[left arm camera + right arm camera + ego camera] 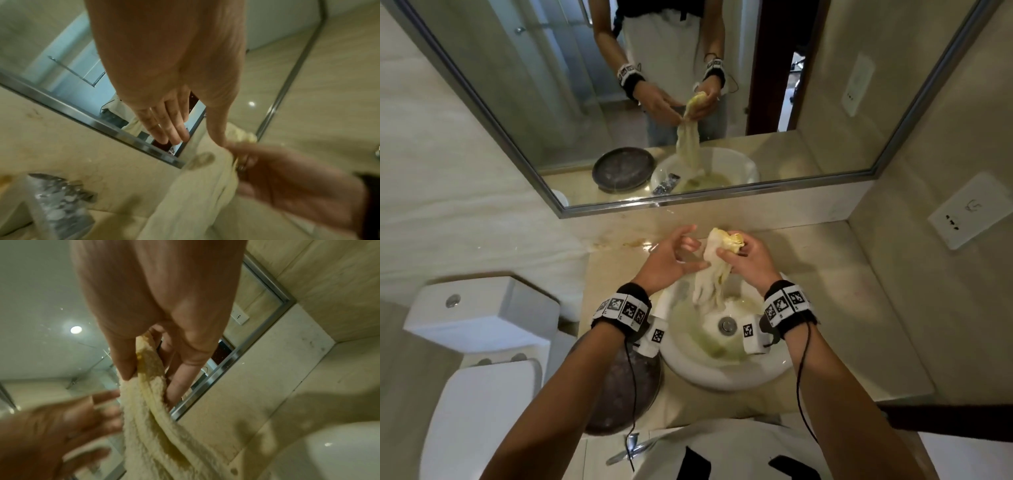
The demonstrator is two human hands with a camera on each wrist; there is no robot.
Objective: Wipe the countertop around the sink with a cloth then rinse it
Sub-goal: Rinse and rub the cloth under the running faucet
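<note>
Head view, centre of frame: right hand grips the bunched top of a pale yellow-stained cloth, fingers curled round it, a wad of fabric sticking out above the fist. The rest of the cloth hangs straight down into the white sink, its lower end inside the bowl just above the metal drain; yellowish water marks line the bowl's inner wall. Left hand sits just left of the cloth, fingers spread and relaxed, holding nothing; fingertips near or brushing the fabric, contact cannot be told. Right wrist view confirms the grip: thumb and fingers pinch the twisted cloth between them, with the open left hand blurred at lower left of that frame. Left wrist view shows straight fingers reaching toward the right fist. Beige countertop surrounds the sink, with a brownish smear at its back edge, left of centre. Dark round dish lies on the counter at lower left of the sink, partly behind the left forearm. Mirror fills the upper frame; white toilet at lower left; wall socket at right.
</note>
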